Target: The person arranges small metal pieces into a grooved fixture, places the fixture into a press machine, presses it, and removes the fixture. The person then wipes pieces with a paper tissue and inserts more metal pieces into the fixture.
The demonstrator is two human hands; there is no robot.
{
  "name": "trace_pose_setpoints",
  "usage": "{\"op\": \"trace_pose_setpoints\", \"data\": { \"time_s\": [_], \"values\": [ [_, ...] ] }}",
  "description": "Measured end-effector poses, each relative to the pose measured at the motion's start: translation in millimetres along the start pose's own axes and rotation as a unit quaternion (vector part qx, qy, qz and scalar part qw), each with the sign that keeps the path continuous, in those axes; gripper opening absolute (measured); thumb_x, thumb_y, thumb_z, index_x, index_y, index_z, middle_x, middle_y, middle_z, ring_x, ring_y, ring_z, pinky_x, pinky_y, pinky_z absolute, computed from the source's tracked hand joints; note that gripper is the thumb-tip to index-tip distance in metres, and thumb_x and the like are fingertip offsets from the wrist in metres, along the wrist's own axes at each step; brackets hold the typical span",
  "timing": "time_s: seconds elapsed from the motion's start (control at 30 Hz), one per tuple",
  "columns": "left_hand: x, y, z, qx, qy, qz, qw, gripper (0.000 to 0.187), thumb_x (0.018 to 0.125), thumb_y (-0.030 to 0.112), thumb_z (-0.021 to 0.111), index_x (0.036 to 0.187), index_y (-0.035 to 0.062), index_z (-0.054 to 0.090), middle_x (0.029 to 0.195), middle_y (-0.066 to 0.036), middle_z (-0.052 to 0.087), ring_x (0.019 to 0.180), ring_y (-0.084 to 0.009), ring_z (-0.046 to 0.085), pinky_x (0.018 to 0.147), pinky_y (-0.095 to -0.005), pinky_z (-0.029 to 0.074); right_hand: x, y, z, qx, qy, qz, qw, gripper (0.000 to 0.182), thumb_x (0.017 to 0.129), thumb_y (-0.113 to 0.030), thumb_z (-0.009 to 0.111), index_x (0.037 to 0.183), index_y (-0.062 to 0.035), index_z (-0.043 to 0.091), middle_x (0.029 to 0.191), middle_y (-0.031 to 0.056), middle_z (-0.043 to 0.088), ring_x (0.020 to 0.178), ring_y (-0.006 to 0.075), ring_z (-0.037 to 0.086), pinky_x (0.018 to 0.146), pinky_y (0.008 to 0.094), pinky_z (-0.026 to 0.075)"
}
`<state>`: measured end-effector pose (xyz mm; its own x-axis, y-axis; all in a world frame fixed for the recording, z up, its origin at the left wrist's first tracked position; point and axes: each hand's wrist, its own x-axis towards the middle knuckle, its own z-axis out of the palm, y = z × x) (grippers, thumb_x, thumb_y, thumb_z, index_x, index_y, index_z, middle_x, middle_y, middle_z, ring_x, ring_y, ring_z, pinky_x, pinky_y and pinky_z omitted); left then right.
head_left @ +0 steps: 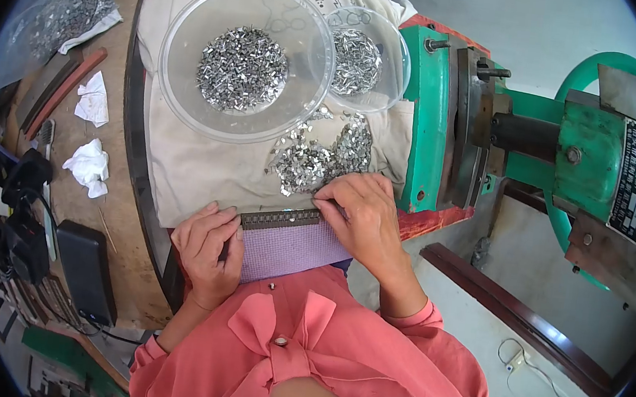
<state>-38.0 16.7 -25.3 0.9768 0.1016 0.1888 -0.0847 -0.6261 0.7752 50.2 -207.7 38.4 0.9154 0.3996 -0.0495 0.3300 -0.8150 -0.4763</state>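
A dark slotted strip (279, 218) lies across the front of the cloth, with small shiny pieces along part of it. My left hand (208, 253) is closed at its left end, fingertips and thumb against it. At the other end, my right hand (366, 217) has thumb and index finger pinched together beside the strip; what they hold, if anything, is too small to make out. Just beyond my hands is a loose pile of small metal pieces (302, 165). A purple woven mesh (282, 250) lies under and in front of the strip.
A large clear tub (178, 97) and a smaller clear tub (399, 72) hold metal pieces at the back. A green machine (426, 125) stands at the right. On the wooden table (125, 256) at left are crumpled tissues (90, 167) and a black power bank-like box (86, 272).
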Motion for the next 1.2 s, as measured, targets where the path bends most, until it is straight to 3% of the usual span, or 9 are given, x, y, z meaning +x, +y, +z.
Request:
{"op": "trace_pose_setpoints", "data": {
  "time_s": [0.2, 0.43, 0.57, 1.0, 1.2],
  "values": [
    [0.8, 0.2, -5.2, 0.001, -0.039, -0.001, 0.999, 0.026, 0.076, 0.002, 0.076, 0.100, 0.0073, 0.072, 0.110, -0.004, 0.070, 0.112, -0.0271, 0.063, 0.101, -0.0378, 0.038, -5.2, 0.0, -8.8, 0.007, 0.033, 0.057, 0.998, 0.010, 0.080, -0.009, 0.077, 0.086, -0.0085, 0.069, 0.084, 0.0043, 0.066, 0.083, 0.0257, 0.064, 0.082, 0.0385, 0.043],
    [-0.5, -0.1, -6.7, 0.000, -0.055, -0.009, 0.998, 0.028, 0.077, 0.003, 0.076, 0.104, 0.0059, 0.070, 0.113, -0.006, 0.068, 0.116, -0.0297, 0.060, 0.103, -0.0396, 0.038, -21.0, 2.3, -1.8, 0.075, 0.047, 0.127, 0.988, 0.010, 0.081, -0.008, 0.076, 0.089, -0.0052, 0.070, 0.086, 0.0078, 0.067, 0.084, 0.0294, 0.066, 0.075, 0.0401, 0.051],
    [-0.6, 0.6, -6.9, 0.000, -0.057, -0.011, 0.998, 0.020, 0.082, 0.003, 0.072, 0.102, 0.0035, 0.069, 0.113, -0.010, 0.069, 0.117, -0.0328, 0.060, 0.105, -0.0412, 0.037, -17.0, 7.2, 2.0, 0.055, 0.070, 0.092, 0.992, 0.011, 0.080, -0.005, 0.078, 0.089, -0.0024, 0.072, 0.085, 0.0084, 0.069, 0.079, 0.0264, 0.067, 0.067, 0.0360, 0.053],
    [6.5, 7.4, -11.1, -0.008, -0.040, 0.002, 0.999, 0.025, 0.081, 0.005, 0.075, 0.105, 0.0036, 0.069, 0.114, -0.010, 0.068, 0.115, -0.0318, 0.061, 0.098, -0.0404, 0.041, -11.8, 2.9, 5.1, -0.033, 0.033, 0.034, 0.998, 0.012, 0.082, -0.006, 0.073, 0.090, -0.0043, 0.064, 0.085, 0.0103, 0.060, 0.083, 0.0319, 0.062, 0.071, 0.0415, 0.050],
    [14.8, 21.3, -8.5, 0.029, -0.043, 0.068, 0.996, 0.028, 0.077, 0.006, 0.077, 0.104, 0.0053, 0.069, 0.116, -0.009, 0.066, 0.113, -0.0320, 0.062, 0.095, -0.0403, 0.042, -15.3, 4.4, 9.7, -0.015, 0.057, 0.038, 0.998, 0.014, 0.082, -0.007, 0.073, 0.090, -0.0044, 0.062, 0.084, 0.0107, 0.059, 0.082, 0.0323, 0.061, 0.071, 0.0425, 0.050]
  ]
}}
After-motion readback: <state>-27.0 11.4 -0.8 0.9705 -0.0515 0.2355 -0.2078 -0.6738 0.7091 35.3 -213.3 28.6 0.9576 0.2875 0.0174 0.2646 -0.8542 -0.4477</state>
